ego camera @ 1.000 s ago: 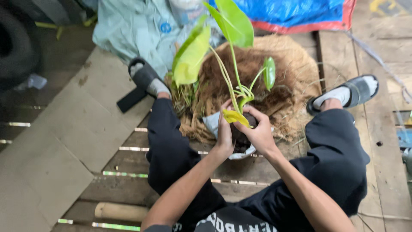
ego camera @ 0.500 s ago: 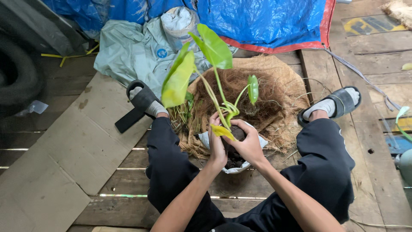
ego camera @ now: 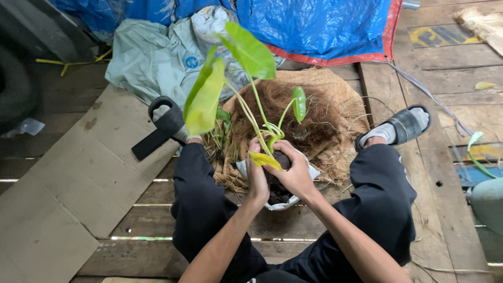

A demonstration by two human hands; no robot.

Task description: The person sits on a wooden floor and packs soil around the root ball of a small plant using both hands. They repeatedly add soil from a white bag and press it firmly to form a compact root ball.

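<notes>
Both hands press in around the base of a young green plant with long pale stems and broad yellow-green leaves (ego camera: 246, 78): the left hand (ego camera: 257, 175) cups the near side of the dark soil ball, fingers curled against it, and the right hand (ego camera: 296, 175) wraps the other side, so each is grasping the root mass rather than lying loose. That root mass sits in a white plastic bag-like pot (ego camera: 285, 202) between the person's knees, just in front of a mound of brown coconut fibre (ego camera: 314, 115) on the wooden plank floor (ego camera: 450, 209). One small yellowed leaf (ego camera: 264, 159) lies right across the left fingers

Risk, as I judge it: the tall stems lean left and are top-heavy, so a tight squeeze or a twist at the base could snap one. The thin white pot looks limp; it may sag and spill soil through the gaps between planks
</notes>
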